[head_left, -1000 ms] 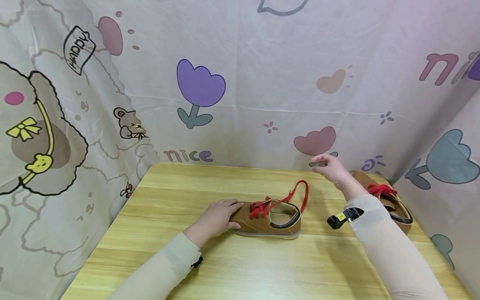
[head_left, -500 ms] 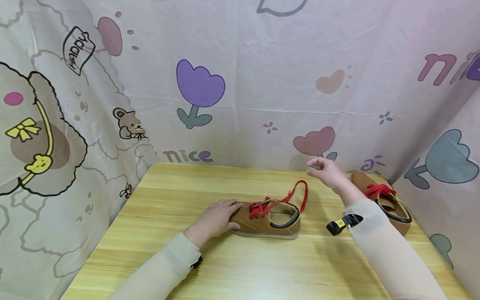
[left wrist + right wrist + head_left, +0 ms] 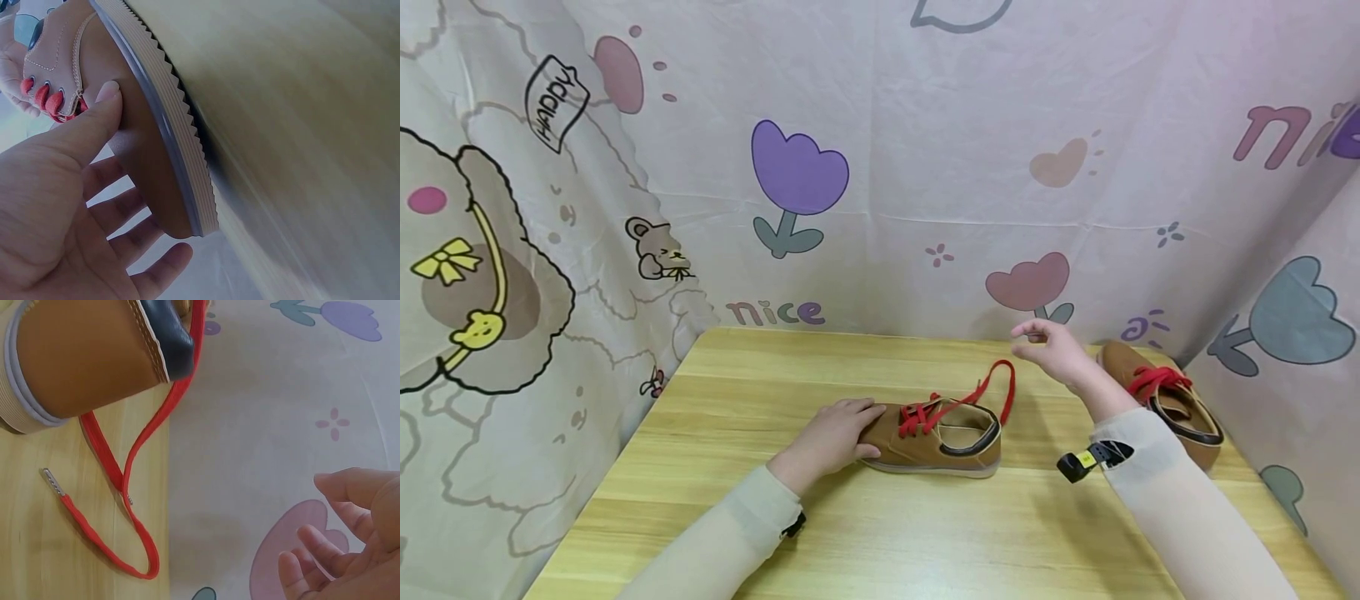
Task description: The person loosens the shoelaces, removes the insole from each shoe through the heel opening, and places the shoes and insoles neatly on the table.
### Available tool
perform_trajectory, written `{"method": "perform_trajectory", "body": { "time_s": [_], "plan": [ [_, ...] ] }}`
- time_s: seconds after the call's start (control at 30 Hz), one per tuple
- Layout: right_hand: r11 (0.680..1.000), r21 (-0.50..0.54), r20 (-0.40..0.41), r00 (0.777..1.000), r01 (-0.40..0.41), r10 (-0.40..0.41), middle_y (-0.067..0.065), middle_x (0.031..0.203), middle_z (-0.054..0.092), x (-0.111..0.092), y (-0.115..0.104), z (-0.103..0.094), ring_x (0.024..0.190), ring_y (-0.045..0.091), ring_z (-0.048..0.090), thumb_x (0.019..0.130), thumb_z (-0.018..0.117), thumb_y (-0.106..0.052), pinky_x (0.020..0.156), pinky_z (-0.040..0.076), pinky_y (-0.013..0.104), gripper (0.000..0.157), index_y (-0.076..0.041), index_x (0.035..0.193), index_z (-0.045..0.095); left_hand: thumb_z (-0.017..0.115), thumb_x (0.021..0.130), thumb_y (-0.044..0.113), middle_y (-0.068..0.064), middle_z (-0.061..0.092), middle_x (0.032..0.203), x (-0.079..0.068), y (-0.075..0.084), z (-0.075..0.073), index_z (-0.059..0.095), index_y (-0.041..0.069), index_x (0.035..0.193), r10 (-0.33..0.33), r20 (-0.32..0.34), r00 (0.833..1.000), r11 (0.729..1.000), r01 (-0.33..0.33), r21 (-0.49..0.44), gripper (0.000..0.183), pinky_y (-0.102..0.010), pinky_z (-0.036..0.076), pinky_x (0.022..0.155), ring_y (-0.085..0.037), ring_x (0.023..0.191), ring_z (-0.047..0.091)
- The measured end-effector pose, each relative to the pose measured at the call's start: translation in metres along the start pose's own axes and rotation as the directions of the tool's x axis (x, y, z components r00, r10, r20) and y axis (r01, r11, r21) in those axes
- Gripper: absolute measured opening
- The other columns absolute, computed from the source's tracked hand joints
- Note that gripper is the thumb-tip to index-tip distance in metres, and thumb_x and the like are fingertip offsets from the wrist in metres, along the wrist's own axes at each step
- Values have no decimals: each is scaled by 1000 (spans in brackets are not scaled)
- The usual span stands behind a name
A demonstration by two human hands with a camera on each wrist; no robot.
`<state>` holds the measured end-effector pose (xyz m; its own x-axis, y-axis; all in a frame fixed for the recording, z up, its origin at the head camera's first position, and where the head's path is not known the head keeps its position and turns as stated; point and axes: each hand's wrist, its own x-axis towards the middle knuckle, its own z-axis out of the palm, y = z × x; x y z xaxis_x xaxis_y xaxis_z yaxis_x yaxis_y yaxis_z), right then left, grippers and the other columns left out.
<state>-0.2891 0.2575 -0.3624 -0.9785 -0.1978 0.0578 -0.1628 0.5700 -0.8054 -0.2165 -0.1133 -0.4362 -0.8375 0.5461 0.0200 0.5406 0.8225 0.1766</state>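
Observation:
A brown shoe (image 3: 887,450) with red laces lies on the wooden table, toe to the left. My left hand (image 3: 835,442) holds it by the toe. In the left wrist view, the thumb of the left hand (image 3: 56,206) presses the shoe's side (image 3: 144,150), with the fingers round the far side. A loose red shoelace (image 3: 1011,392) trails from the shoe past its heel; the right wrist view shows the lace's tipped end (image 3: 53,481) on the table. My right hand (image 3: 1056,350) hovers above the table behind that lace, fingers loosely bent, holding nothing.
A second brown shoe (image 3: 1187,417) with red laces tied in a bow stands at the table's right, partly behind my right forearm. Printed cloth (image 3: 895,167) hangs behind the table (image 3: 737,358) and along both sides.
My right hand has come down slightly and a little to the left. The left hand and the held shoe have stayed in place.

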Motion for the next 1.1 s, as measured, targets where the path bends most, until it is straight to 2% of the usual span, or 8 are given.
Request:
{"method": "perform_trajectory", "body": {
  "time_s": [0.17, 0.47, 0.63, 0.77, 0.9, 1.1],
  "plan": [
    [999, -30, -1, 1000, 11, -11, 27, 136, 50, -5, -3, 5, 129, 42, 41, 97, 66, -14, 100, 41, 57, 29, 1, 121, 59, 68, 92, 46, -13, 49, 149, 0, -1, 1, 51, 11, 148, -1, 0, 1000, 1000, 1, 0, 68, -56, 41, 106, -35, 135, 47],
    [991, -114, 2, 997, 71, -71, 26, 137, 54, -13, -5, 12, 131, 49, 42, 96, 68, -13, 102, 40, 64, 24, -2, 117, 63, 68, 92, 47, -12, 49, 150, 1, -3, 4, 50, 12, 149, 1, -2, 1000, 1000, -1, 18, 68, -55, 41, 106, -34, 136, 47],
    [985, -153, 22, 997, 78, -76, 23, 138, 52, -19, -5, 17, 129, 46, 45, 96, 69, -17, 97, 46, 60, 22, -8, 115, 64, 68, 92, 48, -12, 49, 149, 2, -3, 3, 50, 13, 148, 3, -4, 1000, 1000, -3, 16, 69, -56, 41, 106, -35, 136, 47],
    [979, -150, 37, 990, 139, -135, 20, 132, 55, -22, -6, 23, 125, 41, 49, 95, 70, -15, 94, 50, 57, 19, -6, 112, 66, 68, 92, 47, -13, 49, 149, 1, -3, 3, 51, 12, 148, 0, -8, 1000, 1000, 0, 7, 68, -56, 41, 106, -35, 135, 47],
    [967, -164, 36, 981, 196, -193, 19, 126, 59, -25, -5, 30, 122, 39, 51, 94, 71, -13, 93, 50, 57, 18, -5, 109, 68, 68, 92, 47, -13, 50, 149, 1, -3, 3, 51, 12, 148, -5, -11, 1000, 1000, 5, 8, 68, -56, 41, 106, -35, 135, 47],
    [954, -220, 31, 979, 204, -202, 20, 129, 58, -33, -4, 39, 118, 39, 49, 93, 72, -13, 90, 49, 55, 13, -7, 104, 69, 68, 92, 48, -12, 50, 149, 2, -2, 4, 50, 13, 148, 3, -7, 1000, 1000, -3, 18, 68, -55, 42, 106, -34, 136, 47]
  ]
}}
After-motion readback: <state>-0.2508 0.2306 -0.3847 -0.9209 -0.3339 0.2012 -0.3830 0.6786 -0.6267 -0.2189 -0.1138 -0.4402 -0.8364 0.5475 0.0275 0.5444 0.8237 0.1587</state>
